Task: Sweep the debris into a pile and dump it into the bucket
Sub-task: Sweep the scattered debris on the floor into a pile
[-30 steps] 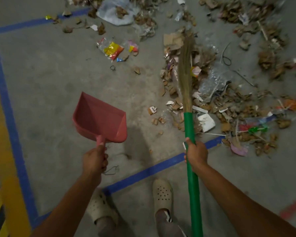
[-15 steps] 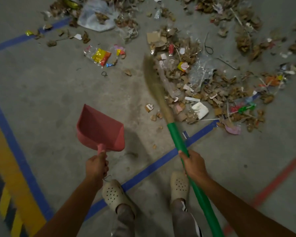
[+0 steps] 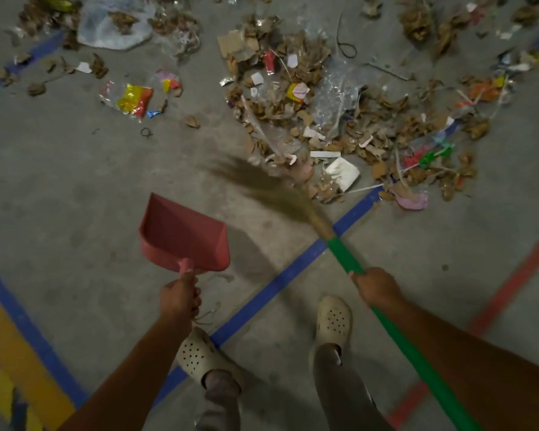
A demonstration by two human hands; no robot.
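Note:
My right hand (image 3: 376, 287) grips the green handle of a broom (image 3: 346, 258). Its straw head (image 3: 268, 188) is blurred and points up-left, at the near left edge of the debris pile (image 3: 318, 98). The pile is dry leaves, cardboard scraps, clear plastic and wrappers spread across the concrete ahead. My left hand (image 3: 179, 298) holds the handle of a red dustpan (image 3: 184, 236), raised over bare floor left of the broom, mouth facing away. No bucket is in view.
Loose wrappers (image 3: 131, 98) and a plastic bag (image 3: 112, 26) lie further left. A blue floor line (image 3: 280, 281) runs diagonally under the broom, a red line (image 3: 511, 287) at right, yellow striping (image 3: 16, 362) at left. My two feet in pale clogs (image 3: 333, 318) stand near the blue line.
The broom head has swung left and toward me, from lying over the pile to its near left edge. My right hand drew back. The dustpan has stayed about where it was.

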